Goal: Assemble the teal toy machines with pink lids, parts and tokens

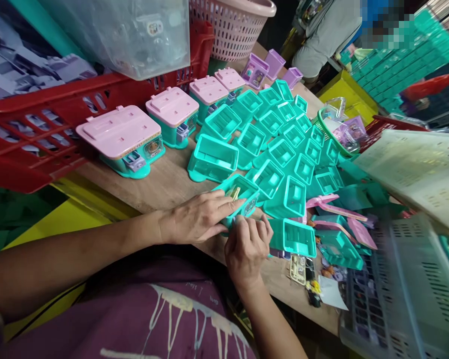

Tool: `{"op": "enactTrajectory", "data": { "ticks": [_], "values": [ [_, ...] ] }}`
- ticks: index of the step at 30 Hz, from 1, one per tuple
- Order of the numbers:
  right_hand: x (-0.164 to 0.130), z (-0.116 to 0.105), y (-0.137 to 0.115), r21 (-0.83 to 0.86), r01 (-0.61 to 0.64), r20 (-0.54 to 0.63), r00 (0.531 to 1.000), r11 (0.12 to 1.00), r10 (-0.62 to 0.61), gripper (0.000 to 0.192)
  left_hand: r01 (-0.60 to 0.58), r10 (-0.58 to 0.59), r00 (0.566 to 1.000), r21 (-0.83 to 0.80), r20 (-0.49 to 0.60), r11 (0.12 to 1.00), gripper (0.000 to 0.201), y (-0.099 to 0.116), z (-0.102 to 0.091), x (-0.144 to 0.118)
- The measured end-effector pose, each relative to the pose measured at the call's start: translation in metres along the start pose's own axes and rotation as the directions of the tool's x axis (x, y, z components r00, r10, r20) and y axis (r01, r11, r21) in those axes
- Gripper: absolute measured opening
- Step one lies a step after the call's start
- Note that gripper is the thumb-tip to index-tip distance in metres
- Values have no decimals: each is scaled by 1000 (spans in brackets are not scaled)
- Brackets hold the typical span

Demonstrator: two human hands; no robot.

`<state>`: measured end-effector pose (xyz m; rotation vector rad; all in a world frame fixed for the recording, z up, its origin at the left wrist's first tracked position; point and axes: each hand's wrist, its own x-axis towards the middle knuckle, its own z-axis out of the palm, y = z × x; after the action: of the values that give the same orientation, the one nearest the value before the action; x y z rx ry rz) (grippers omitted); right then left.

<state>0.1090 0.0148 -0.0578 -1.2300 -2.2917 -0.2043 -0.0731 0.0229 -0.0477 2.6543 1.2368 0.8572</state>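
Observation:
A teal plastic box (243, 185) with an open top stands at the table's front edge, a pale yellow piece (232, 193) inside it. My left hand (200, 213) grips its left side, fingers reaching over the rim and thumb low at the front. Against the front of the same box, my right hand (248, 244) is closed with bent fingers; what they pinch is hidden. Just right of that hand lies another teal box (298, 237). Several more open teal boxes (280, 150) stand close together beyond both hands.
Pink-lidded teal boxes (118, 130) line the left, before a red crate (33, 107). Purple boxes (255, 70) stand at the back. To the right are pink pieces (338, 208), a cream part frame (298, 269) and a translucent basket (415, 279). A person (318, 35) is beyond the table.

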Motion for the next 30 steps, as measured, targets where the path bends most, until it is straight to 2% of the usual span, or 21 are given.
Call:
{"op": "enactTrajectory", "data": {
  "ticks": [4,7,10,13,16,18,23,26,30],
  "values": [
    [7,-3,8,38,-16,45,999,999,14,13,7,-7,1000,-24,3,1000,66,-7,4,1],
    [6,-4,15,181,-68,76,996,981,55,11,18,-18,1000,-29,10,999,67,-9,5,3],
    [-2,-2,16,353,-170,34,985,920,169,11,13,-12,999,-16,35,1000,67,-6,5,4],
    [-9,-3,16,419,-184,2,979,889,202,11,9,-10,999,14,33,1000,67,0,4,5],
    [-11,-6,19,398,-157,21,987,904,162,11,6,-7,1000,47,30,999,67,5,5,6],
    [-12,-7,20,319,-124,29,992,940,121,7,1,-5,999,87,44,996,66,9,5,8],
    [-16,1,16,129,-17,-6,1000,991,18,18,-35,13,991,160,133,987,56,19,5,15],
    [-20,8,14,166,-30,-43,998,986,38,19,-58,32,987,167,155,984,54,19,6,15],
    [-20,12,19,267,-88,-75,991,960,111,11,-69,54,991,120,123,990,58,12,9,13]
  ]
}}
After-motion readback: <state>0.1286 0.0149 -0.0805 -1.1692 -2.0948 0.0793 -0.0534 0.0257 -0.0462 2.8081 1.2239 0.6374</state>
